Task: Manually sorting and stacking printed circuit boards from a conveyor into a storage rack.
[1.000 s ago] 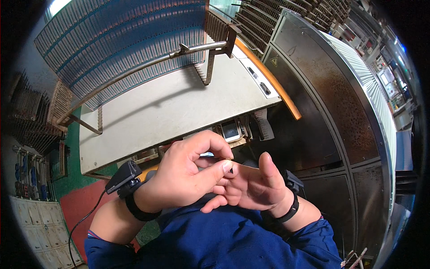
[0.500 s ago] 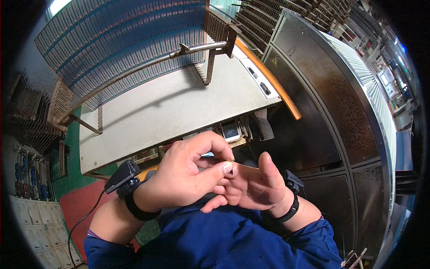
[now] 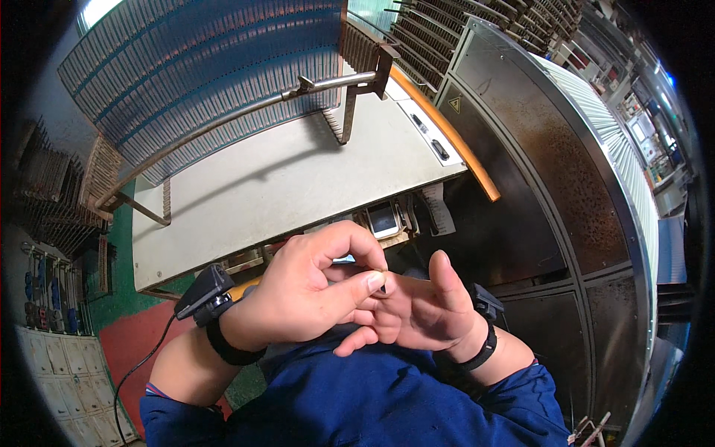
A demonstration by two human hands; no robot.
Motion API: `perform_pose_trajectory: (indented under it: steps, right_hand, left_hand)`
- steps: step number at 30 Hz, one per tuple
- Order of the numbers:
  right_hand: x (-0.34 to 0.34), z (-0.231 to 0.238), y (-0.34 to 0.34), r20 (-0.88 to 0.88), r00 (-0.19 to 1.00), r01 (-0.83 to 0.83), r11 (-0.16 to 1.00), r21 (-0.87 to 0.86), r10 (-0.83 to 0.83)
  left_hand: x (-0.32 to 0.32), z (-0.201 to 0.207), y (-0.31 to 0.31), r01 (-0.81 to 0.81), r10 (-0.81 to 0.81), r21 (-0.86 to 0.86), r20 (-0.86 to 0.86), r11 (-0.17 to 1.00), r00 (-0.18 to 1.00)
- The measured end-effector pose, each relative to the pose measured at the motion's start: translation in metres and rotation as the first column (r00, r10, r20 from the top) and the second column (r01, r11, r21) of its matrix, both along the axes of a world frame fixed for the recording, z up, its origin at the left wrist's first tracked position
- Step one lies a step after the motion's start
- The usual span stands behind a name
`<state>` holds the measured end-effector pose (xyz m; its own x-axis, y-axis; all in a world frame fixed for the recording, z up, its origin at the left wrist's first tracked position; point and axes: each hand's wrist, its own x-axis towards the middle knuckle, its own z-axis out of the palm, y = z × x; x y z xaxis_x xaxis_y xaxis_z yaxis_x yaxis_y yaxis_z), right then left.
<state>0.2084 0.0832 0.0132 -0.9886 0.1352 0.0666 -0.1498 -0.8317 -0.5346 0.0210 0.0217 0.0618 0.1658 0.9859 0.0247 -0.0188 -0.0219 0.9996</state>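
Observation:
My left hand (image 3: 305,287) is closed in a pinch, its thumb and forefinger meeting at the fingers of my right hand. A tiny dark spot (image 3: 383,287) shows at the pinch, too small to tell what it is. My right hand (image 3: 424,309) is turned palm up, with the thumb raised and the fingers loosely apart; part of them is hidden behind the left hand. Both hands are held in front of my body, before the near edge of a white table (image 3: 298,179).
A metal rack (image 3: 246,115) on the table carries a blue panel (image 3: 216,67) lined with copper-coloured strips. Dark small tools (image 3: 439,149) lie at the table's right end, beside an orange rail (image 3: 477,167). Below sits a shelf with a phone-like device (image 3: 383,220). A metal cabinet (image 3: 521,112) stands right.
Almost nothing differs. Both hands keep the same pose, with the left fingertips shifted very slightly at the pinch.

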Motion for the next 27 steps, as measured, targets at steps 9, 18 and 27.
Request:
perform_pose_trajectory:
  steps: [9, 18, 27]
  right_hand:
    - [0.000, 0.001, 0.000, 0.012, 1.000, 0.001, 1.000, -0.004, -0.001]
    - [-0.001, 0.005, -0.001, 0.037, 0.999, 0.010, 1.000, 0.029, -0.011]
    - [-0.001, 0.003, -0.001, 0.028, 0.999, 0.013, 0.998, 0.055, -0.014]
  left_hand:
    - [-0.002, 0.000, 0.001, 0.022, -0.022, 0.003, 0.004, 1.000, 1.000]
    - [0.000, -0.009, 0.000, -0.042, 0.041, 0.031, 0.025, 0.999, 0.999]
    - [0.003, -0.013, -0.001, -0.083, 0.080, 0.041, 0.068, 0.996, 0.994]
